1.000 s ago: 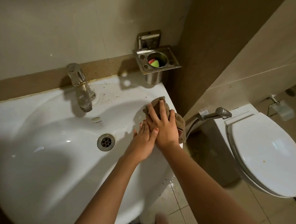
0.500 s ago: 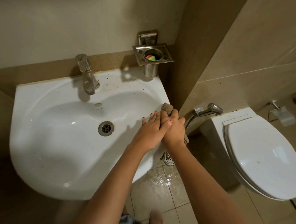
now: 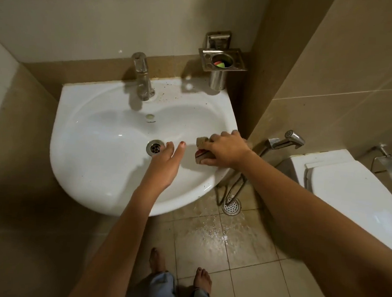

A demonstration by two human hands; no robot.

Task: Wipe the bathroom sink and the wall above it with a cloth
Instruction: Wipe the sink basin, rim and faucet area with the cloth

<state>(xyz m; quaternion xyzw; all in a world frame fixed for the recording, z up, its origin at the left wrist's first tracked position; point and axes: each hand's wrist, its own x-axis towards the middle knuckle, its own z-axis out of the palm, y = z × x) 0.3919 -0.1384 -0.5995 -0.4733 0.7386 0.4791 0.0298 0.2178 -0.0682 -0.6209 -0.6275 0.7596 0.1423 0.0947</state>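
While our right hand presses the cloth against the sink at its right inner slope, fingers curled over the wad, our left hand hovers open and empty just beside the drain. We judge the basin wipe is in hand, the wall not yet done. Next we should sweep toward the dark specks near the tap, pressing firmly. The cloth is brownish, bunched small, with a red patch showing.
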